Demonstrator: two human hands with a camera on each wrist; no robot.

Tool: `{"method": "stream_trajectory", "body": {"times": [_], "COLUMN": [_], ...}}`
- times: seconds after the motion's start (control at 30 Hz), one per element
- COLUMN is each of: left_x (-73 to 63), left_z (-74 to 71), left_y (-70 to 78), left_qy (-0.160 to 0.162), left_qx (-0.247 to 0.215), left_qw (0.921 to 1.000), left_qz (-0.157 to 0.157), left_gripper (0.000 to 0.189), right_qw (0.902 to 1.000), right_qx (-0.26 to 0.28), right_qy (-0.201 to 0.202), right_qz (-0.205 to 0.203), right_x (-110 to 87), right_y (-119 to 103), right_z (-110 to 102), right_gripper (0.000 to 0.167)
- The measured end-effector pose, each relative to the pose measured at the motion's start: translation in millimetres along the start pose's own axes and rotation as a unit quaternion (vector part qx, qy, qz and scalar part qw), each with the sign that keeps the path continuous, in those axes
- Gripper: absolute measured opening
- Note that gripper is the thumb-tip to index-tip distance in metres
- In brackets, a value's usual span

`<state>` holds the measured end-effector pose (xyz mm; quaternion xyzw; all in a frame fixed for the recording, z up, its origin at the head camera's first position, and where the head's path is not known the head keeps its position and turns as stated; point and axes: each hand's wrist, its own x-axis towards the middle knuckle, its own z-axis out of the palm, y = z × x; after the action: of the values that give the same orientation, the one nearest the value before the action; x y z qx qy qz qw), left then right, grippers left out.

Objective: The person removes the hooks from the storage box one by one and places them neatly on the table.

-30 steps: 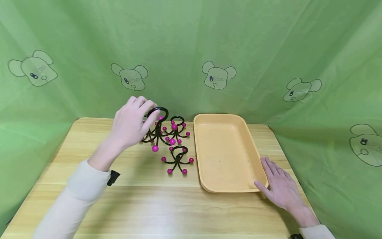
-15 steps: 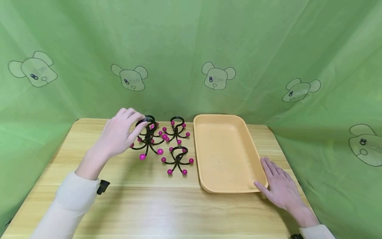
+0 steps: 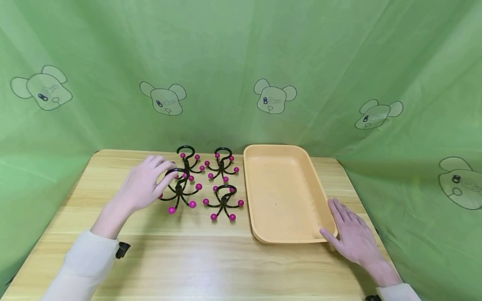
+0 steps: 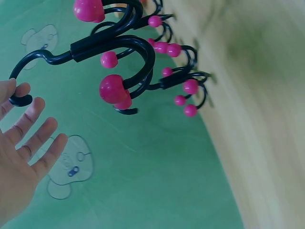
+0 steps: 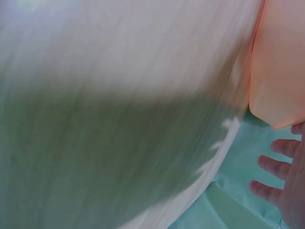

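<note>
My left hand pinches the curved top of a black multi-arm hook hanger with pink ball tips. In the left wrist view, thumb and index finger meet on the hook's end while the other fingers spread loosely. The hanger is upright, low over the table; I cannot tell whether its tips touch the wood. Close behind it stands a similar hanger, partly covered. Two more stand to the right, one at the back and one nearer. My right hand rests at the tray's near right corner, fingers extended.
A shallow, pale orange tray lies right of the hangers. The wooden table ends at a green curtain printed with mouse heads, which hangs behind and along both sides.
My left hand has carried the hanger left, downward and nearer to me, leaving the back-left hanger more visible. My right hand and the tray have stayed put.
</note>
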<state>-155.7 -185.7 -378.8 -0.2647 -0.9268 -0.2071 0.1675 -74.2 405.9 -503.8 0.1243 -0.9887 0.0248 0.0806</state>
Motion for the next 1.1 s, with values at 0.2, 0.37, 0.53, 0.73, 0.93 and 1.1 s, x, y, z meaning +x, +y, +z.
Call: {"method": "stream_trajectory", "body": {"times": [0.2,0.37,0.53,0.73,0.93,1.1], "left_x": [-10.7,-19.2,-25.0,-26.1,-25.2,-27.4], "left_z": [12.2,23.0,32.6,41.1,48.2,53.9], "left_y": [-11.8,-21.2,-27.5,-30.4,-29.4,-29.2], "left_qy": [0.003,-0.010,-0.023,-0.030,-0.034,-0.029], "left_qx": [-0.002,-0.002,0.003,0.001,0.001,0.003], "left_qw": [1.0000,0.9999,0.9997,0.9995,0.9994,0.9996], "left_qz": [-0.002,-0.007,-0.007,-0.006,-0.003,-0.001], "left_gripper": [0.019,0.020,0.022,0.024,0.025,0.026], "right_qw": [1.0000,1.0000,1.0000,1.0000,1.0000,1.0000], "right_qx": [0.001,0.003,0.003,0.002,0.001,0.001], "right_qy": [0.002,0.004,0.002,0.001,0.003,0.002], "right_qz": [0.002,0.004,0.003,0.004,0.002,0.002], "right_x": [-0.1,0.4,0.6,0.5,-0.3,-0.1], "right_y": [0,0,0,1,0,0], "right_z": [0,0,0,0,0,-1], "right_gripper": [0.097,0.096,0.095,0.096,0.097,0.096]}}
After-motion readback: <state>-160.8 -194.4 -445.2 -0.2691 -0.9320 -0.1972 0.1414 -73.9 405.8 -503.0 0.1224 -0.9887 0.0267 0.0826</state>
